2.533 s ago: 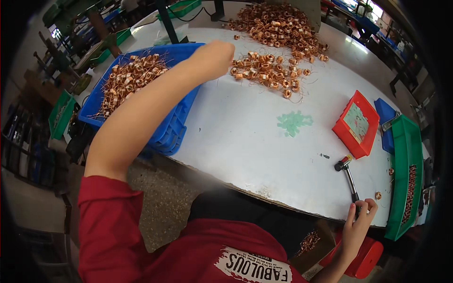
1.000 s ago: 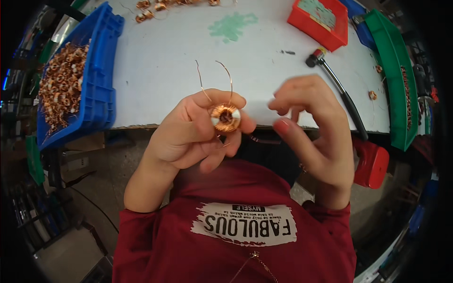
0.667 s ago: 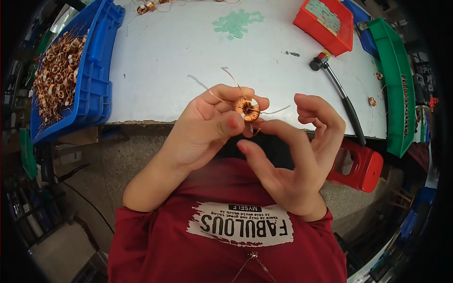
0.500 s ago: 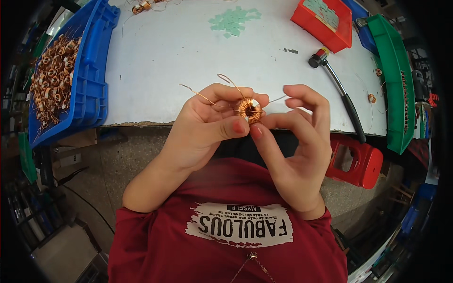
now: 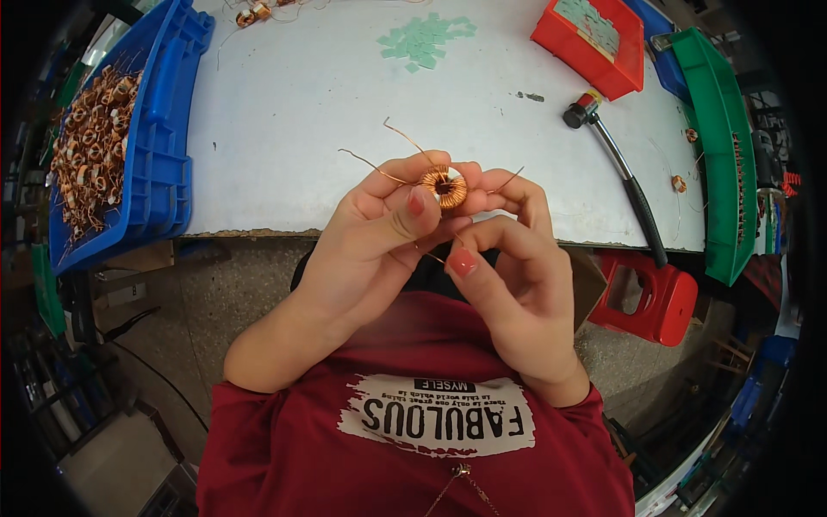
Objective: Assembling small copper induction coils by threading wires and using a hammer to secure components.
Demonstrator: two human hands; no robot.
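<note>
Copper coil (image 5: 444, 187): a small ring wound with copper wire is held up in front of the person's chest, just over the near edge of the counter (image 5: 345, 112). Several thin wire ends are seen sticking out from it, upward and to both sides.
Left hand (image 5: 379, 241): it is clamped on the coil; the thumb is pressed against the lower left of the ring and the fingers are curled behind it.
Right hand (image 5: 508, 267): its fingertips are closed together at the right side of the coil, where one wire end is pinched. The thumb is bent below the ring, apart from it.
Blue crate (image 5: 159, 146): it is placed at the left edge of the counter and is filled with many similar copper coils.
Hammer (image 5: 616, 168): it is laid on the right part of the counter, with the black handle pointing to the near edge.
Red bin (image 5: 594, 39): it is set at the far right, with pale green pieces inside.
Green tray (image 5: 719, 146): it is laid along the right edge of the counter.
Red stool (image 5: 655, 297): it is seen on the floor under the counter's right side.
</note>
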